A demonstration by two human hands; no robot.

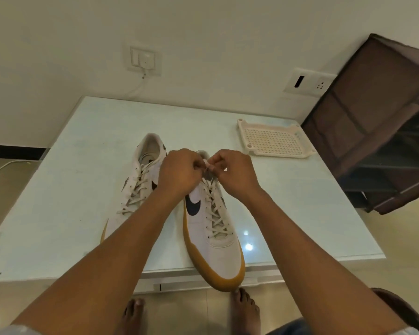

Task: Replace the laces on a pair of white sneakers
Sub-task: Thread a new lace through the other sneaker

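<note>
Cream laces fill both near sneaker and far sneaker. Left hand and right hand pinch lace ends at near collar; untying or finishing, unclear.

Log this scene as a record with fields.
surface: table
nearer sneaker: laced, toe over the table's edge
farther sneaker: laced, lying beside it
left hand: pinches lace at the nearer sneaker's top
right hand: pinches the same lace
tray: perforated, on the table beyond the right hand
</note>
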